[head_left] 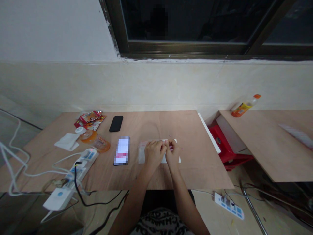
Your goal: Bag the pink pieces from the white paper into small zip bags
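Left hand [153,151] and right hand [173,155] are curled, fingertips brought together, a small reddish item [171,148] being seen at the latter over a white card [178,160], whether pinched cannot be told; printing on orange bottle [99,141] and red packets [92,117] is illegible.

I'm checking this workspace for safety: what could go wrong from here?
The power strip appears to overhang the front edge of the table, so a snagged black cord might pull it down. The orange bottle is close beside it, so a leak could reach it. Tiny reddish bits near the right hand might get brushed away.
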`<state>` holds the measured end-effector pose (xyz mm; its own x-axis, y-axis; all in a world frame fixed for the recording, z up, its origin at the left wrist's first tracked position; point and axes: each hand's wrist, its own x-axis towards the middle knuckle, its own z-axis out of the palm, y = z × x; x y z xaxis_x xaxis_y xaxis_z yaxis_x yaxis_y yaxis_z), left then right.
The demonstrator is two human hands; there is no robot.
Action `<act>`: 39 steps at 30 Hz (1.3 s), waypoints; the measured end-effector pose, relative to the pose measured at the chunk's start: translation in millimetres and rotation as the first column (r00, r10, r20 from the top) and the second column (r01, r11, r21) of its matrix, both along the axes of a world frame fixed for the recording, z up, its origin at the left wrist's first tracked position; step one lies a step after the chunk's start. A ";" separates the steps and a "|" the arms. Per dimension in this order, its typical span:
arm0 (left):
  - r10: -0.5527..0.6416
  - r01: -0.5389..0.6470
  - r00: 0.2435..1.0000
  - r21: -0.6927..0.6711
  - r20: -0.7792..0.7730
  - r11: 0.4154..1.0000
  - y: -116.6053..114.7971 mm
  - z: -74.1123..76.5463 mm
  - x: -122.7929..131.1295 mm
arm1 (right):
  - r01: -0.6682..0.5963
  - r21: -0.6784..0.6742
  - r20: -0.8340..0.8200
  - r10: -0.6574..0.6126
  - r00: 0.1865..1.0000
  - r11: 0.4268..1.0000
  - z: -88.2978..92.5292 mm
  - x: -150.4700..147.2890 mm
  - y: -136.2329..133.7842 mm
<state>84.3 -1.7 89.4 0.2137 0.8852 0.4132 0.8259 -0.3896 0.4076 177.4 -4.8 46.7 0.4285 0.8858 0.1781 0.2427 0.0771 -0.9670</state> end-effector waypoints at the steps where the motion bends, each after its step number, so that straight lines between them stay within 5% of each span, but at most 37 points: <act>1: 0.000 0.000 1.000 -0.004 -0.002 1.000 0.0 -0.3 0.0 | -0.002 -0.001 -0.030 0.002 1.000 1.000 -1.9 -1.0 1.3; 6: 0.013 -0.007 0.998 -0.097 0.063 0.995 1.4 0.3 -6.9 | -0.129 0.016 -0.161 0.130 0.978 0.992 -5.4 7.0 7.8; 10: -0.037 0.063 0.990 -0.193 0.136 0.979 3.1 3.6 -20.5 | -0.403 0.056 -0.027 0.405 0.914 0.913 8.4 28.9 6.3; 14: -0.151 0.175 0.982 -0.234 0.117 0.957 2.6 5.6 -26.7 | -0.547 0.047 0.121 0.538 0.834 0.836 24.4 43.4 0.3; 21: -0.137 0.153 0.987 -0.243 0.080 0.958 -0.3 6.8 -14.7 | -0.469 0.043 0.274 0.441 0.854 0.882 27.2 42.2 -4.4; 26: -0.067 0.088 0.993 -0.244 0.094 0.966 -6.3 7.5 -5.9 | -0.209 0.079 0.255 0.183 0.949 0.975 26.9 43.7 -3.3; 30: -0.091 0.164 0.963 -0.283 0.253 0.945 -9.9 4.0 -4.5 | -0.248 0.044 0.226 0.233 0.946 0.968 27.7 49.7 -3.0; 34: 0.026 0.168 0.827 -0.291 0.561 0.942 -7.9 -6.4 -6.2 | -0.304 0.036 0.142 0.296 0.945 0.952 26.0 56.6 -2.6; 37: 0.263 0.034 0.603 -0.355 0.753 0.934 -3.4 -16.9 -7.5 | -0.323 0.062 -0.007 0.324 0.946 0.944 25.0 61.6 -1.9; 39: 0.356 0.069 0.461 -0.432 0.813 0.899 -0.4 -22.0 -7.6 | -0.352 0.090 -0.131 0.361 0.923 0.932 24.3 64.1 -1.5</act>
